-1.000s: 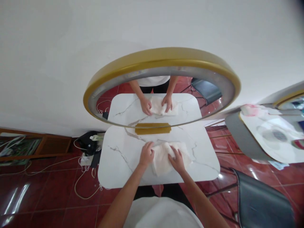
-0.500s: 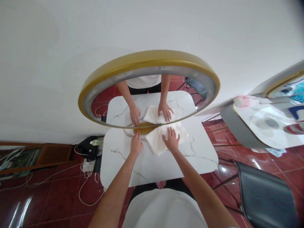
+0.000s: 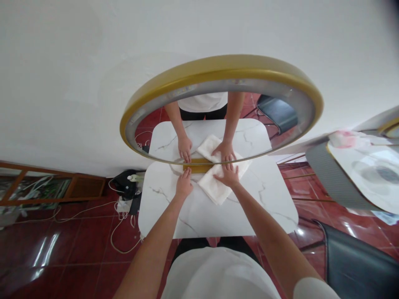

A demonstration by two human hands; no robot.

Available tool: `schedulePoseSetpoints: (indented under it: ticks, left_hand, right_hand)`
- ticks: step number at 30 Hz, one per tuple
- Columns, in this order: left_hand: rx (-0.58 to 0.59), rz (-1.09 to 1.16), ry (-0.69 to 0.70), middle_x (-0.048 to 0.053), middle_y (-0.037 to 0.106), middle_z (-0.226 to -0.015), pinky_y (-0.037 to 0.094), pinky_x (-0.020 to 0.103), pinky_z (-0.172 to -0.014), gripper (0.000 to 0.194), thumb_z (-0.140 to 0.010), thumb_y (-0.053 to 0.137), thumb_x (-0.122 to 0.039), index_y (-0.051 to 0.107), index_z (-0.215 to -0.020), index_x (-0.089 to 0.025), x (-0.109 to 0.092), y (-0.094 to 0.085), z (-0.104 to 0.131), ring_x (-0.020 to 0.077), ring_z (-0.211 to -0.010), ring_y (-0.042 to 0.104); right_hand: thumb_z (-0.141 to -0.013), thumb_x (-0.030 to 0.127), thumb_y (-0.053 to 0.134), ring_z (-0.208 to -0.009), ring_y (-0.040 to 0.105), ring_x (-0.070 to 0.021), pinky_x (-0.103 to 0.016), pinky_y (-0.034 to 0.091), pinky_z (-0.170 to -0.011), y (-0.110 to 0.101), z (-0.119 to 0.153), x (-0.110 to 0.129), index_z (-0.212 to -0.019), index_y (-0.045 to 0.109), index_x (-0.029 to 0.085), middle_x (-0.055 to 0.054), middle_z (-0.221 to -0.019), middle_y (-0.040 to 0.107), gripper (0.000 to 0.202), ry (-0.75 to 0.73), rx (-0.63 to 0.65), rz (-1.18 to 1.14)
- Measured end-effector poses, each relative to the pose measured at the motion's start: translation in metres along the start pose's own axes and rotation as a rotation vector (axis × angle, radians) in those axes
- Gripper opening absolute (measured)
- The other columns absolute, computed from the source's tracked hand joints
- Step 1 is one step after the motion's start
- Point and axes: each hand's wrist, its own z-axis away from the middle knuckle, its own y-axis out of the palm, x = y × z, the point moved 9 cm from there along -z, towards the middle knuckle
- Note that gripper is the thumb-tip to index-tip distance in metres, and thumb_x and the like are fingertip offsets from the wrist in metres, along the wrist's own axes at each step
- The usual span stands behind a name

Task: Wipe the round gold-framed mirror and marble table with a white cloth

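Note:
A white cloth [image 3: 215, 189] lies folded on the white marble-patterned table [image 3: 168, 216]. My right hand [image 3: 229, 176] rests on its far part, palm down with the fingers stretched toward the mirror. Farther left, my left hand [image 3: 184, 184] has its fingertips against the left end of the gold mirror base [image 3: 198, 167]; those fingers are extended. The cloth overlaps the right end of this base. Above it stands an oval-looking mirror with a gold frame [image 3: 224, 64], and both hands and the cloth show in its glass.
A black chair [image 3: 358, 257] stands at the lower right. Beyond it is a second white-topped table [image 3: 364, 162] with a pinkish-white bundle [image 3: 343, 139]. Cables and a black bag [image 3: 124, 185] lie on the red tiled floor at left, near a wooden cabinet [image 3: 85, 187].
My right hand has slid forward on the cloth, closer to the mirror's lower rim. My left hand stays at the base. The whole view has shifted, moving the mirror rightward in the picture.

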Motion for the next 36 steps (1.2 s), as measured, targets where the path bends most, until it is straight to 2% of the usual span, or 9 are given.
schedulePoseSetpoints:
  ticks: [3,9,12,17,21,27,31,36]
  left_hand:
    - [0.012,0.006,-0.005,0.007,0.026,-0.151,0.028,0.033,-0.110,0.077,-0.068,0.044,-0.005,0.029,-0.143,-0.012,0.001,0.001,-0.001,0.0186,-0.137,0.028]
    - [0.013,0.012,-0.020,0.009,0.027,-0.151,0.028,0.035,-0.110,0.077,-0.068,0.044,-0.004,0.030,-0.143,-0.010,-0.001,-0.002,-0.001,0.0200,-0.136,0.029]
    - [0.011,0.011,-0.011,0.009,0.028,-0.150,0.028,0.033,-0.110,0.076,-0.068,0.045,-0.004,0.031,-0.142,-0.010,-0.002,-0.004,-0.001,0.0195,-0.136,0.029]
    - [0.008,0.004,-0.009,0.009,0.029,-0.150,0.029,0.032,-0.110,0.075,-0.068,0.045,-0.005,0.032,-0.142,-0.010,-0.001,-0.004,-0.002,0.0189,-0.136,0.030]
    - [0.004,0.003,-0.014,0.009,0.029,-0.150,0.029,0.032,-0.110,0.075,-0.068,0.045,-0.005,0.032,-0.142,-0.011,0.000,-0.002,-0.002,0.0194,-0.136,0.031]
    - [-0.007,0.010,-0.017,0.009,0.029,-0.150,0.028,0.034,-0.111,0.075,-0.069,0.045,-0.004,0.031,-0.142,-0.012,-0.002,-0.001,-0.002,0.0195,-0.137,0.029]
    - [-0.013,0.020,-0.012,0.009,0.029,-0.150,0.028,0.034,-0.111,0.076,-0.067,0.043,-0.002,0.031,-0.142,-0.011,-0.001,-0.001,-0.002,0.0194,-0.137,0.029]
    - [-0.015,0.029,0.013,0.010,0.030,-0.149,0.029,0.032,-0.111,0.077,-0.065,0.043,-0.001,0.032,-0.141,-0.008,-0.001,-0.002,-0.003,0.0193,-0.137,0.028]
  right_hand:
    - [-0.082,0.067,0.037,-0.140,-0.002,-0.0260,-0.056,0.011,-0.109,0.001,0.001,-0.001,-0.147,0.002,0.018,-0.010,-0.154,-0.003,0.089,-0.032,-0.016,-0.010]
    - [-0.089,0.054,0.031,-0.141,0.000,-0.0252,-0.057,0.016,-0.108,0.012,0.030,0.014,-0.147,0.007,0.017,-0.007,-0.154,0.003,0.073,0.061,-0.087,0.012]
    - [-0.090,0.051,0.031,-0.141,0.002,-0.0244,-0.056,0.016,-0.108,0.014,0.037,0.020,-0.147,0.009,0.018,-0.006,-0.154,0.008,0.070,0.006,-0.098,0.036]
    - [-0.091,0.049,0.031,-0.141,0.003,-0.0222,-0.051,0.015,-0.110,0.003,0.026,0.011,-0.147,0.015,0.016,-0.007,-0.154,0.011,0.066,-0.021,-0.122,0.032]
    - [-0.092,0.050,0.029,-0.141,0.003,-0.0235,-0.053,0.016,-0.109,-0.001,0.019,0.010,-0.146,0.016,0.015,-0.008,-0.154,0.011,0.066,0.018,-0.131,0.018]
    - [-0.093,0.045,0.027,-0.141,-0.004,-0.0263,-0.055,0.016,-0.108,0.005,0.040,0.035,-0.147,0.012,0.013,-0.008,-0.154,0.005,0.065,0.066,-0.152,0.002]
    - [-0.092,0.043,0.031,-0.141,-0.001,-0.0263,-0.055,0.013,-0.109,0.007,0.051,0.055,-0.147,0.014,0.014,-0.008,-0.154,0.008,0.064,0.057,-0.155,-0.055]
    - [-0.092,0.040,0.033,-0.140,0.005,-0.0274,-0.052,0.014,-0.109,0.004,0.053,0.067,-0.146,0.017,0.015,-0.009,-0.154,0.011,0.062,0.069,-0.152,-0.102]
